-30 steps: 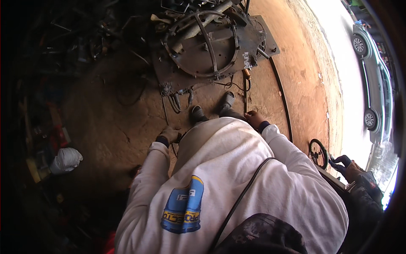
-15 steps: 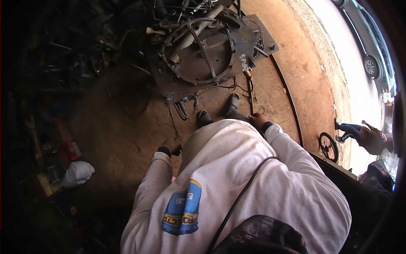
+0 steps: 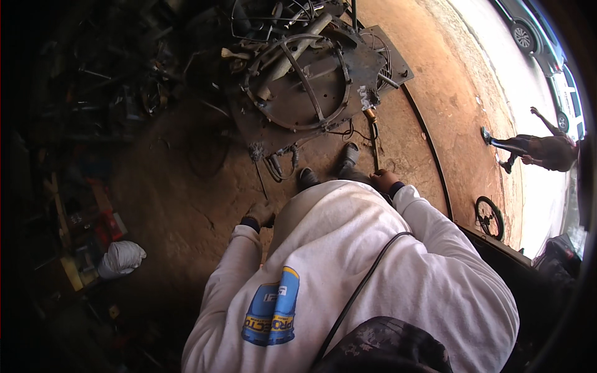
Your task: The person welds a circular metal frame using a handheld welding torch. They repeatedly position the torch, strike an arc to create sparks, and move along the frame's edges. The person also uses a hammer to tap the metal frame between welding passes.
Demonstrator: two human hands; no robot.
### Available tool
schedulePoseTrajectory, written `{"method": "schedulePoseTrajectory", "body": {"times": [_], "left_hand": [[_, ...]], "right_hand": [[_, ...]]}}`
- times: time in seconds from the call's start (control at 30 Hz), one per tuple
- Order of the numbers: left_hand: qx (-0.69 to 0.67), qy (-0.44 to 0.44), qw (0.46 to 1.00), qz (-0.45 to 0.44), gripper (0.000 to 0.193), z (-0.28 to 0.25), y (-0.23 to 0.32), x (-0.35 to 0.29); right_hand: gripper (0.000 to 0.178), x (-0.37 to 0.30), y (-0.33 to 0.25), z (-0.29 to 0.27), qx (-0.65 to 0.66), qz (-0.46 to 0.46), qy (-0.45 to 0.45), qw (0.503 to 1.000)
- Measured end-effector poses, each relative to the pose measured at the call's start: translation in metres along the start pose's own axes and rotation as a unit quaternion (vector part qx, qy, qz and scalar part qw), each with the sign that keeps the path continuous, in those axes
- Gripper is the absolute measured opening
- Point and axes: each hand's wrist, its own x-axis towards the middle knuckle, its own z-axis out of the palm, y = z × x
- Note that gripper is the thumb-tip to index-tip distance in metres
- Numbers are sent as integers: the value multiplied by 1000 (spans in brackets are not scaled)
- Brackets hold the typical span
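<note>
The left hand (image 3: 260, 214) hangs at the person's side, loosely curled in what looks like a dark glove, holding nothing that can be made out; whether the fingers are closed I cannot tell. The right hand (image 3: 384, 181) hangs at the other side, bare and half closed, and it seems to touch or hold the near end of a thin rod (image 3: 375, 144), though the grip itself is too small to be sure of.

The rod runs almost straight away from the right hand, its long axis pointing forward toward the corner of a dark metal plate (image 3: 373, 62) lying on the reddish dirt floor (image 3: 180, 205). So the rod lies ahead of the right hand and well clear of the left, and the right is the nearer.

Between the hands, the person's two shoes (image 3: 328, 171) stand just short of the plate's near edge, where loose wires (image 3: 280, 166) trail. On the plate sits a round metal ring frame (image 3: 298, 84) with a grey pipe (image 3: 292, 53) slanting across it. A long dark bar (image 3: 429, 155) curves along the floor to the right.

Further off, a white bundle (image 3: 121, 258) lies at the left among dim scrap, a small wheel (image 3: 489, 217) stands at the right, and another person (image 3: 538, 149) walks past parked cars (image 3: 535, 34).
</note>
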Motion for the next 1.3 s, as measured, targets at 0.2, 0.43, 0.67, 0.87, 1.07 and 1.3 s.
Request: {"method": "schedulePoseTrajectory", "body": {"times": [0.2, 0.43, 0.67, 0.87, 1.07, 1.3], "left_hand": [[66, -21, 997, -46, 53, -9, 4, -11], [52, -30, 995, -77, 58, -13, 6, -17], [88, 19, 996, 4, 48, 3, -14, -5], [-142, -34, 980, -132, 42, 16, 18, -13], [-172, 10, 983, -56, 35, 59, 50, -23], [-135, 47, 990, -13, 45, 95, 38, -4]], "right_hand": [[47, -13, -17, -10, -17, 11, -7, 1000], [47, 3, -3, -5, -11, -15, -16, 1000], [47, 15, 5, -11, -24, -35, -16, 999], [52, 22, 12, -36, -5, -39, -34, 999], [48, 55, 61, -51, 22, -52, -40, 998], [49, 70, 95, -62, -15, -70, -63, 995]]}}
